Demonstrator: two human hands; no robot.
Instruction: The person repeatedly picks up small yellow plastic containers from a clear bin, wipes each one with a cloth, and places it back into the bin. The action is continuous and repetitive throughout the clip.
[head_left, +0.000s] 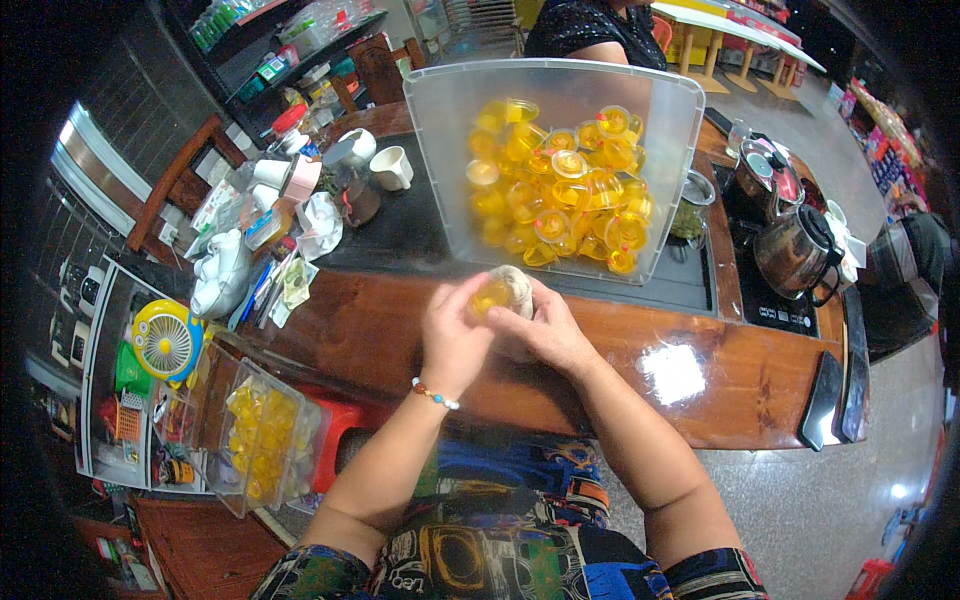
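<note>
Between both hands, over the front of the wooden table, is a small clear plastic cup with yellow contents (491, 297). My left hand (454, 324) grips the cup from its left side. A whitish, dark-streaked cloth (520, 287) is bunched against the cup, held in my right hand (553, 328), whose thumb reaches across the cup's front. Just beyond my hands stands a large translucent plastic bin (442, 180), with many similar yellow cups (570, 193) in it. Some of these cups show small red marks.
Low on the left, a clear bin (292, 450) holds more yellow cups beside a red stool (337, 427). A yellow-and-blue fan (166, 341) stands nearby. Mugs, papers and pens crowd the table's left. A glass kettle (796, 247) sits at right. Another person (592, 34) is behind the bin.
</note>
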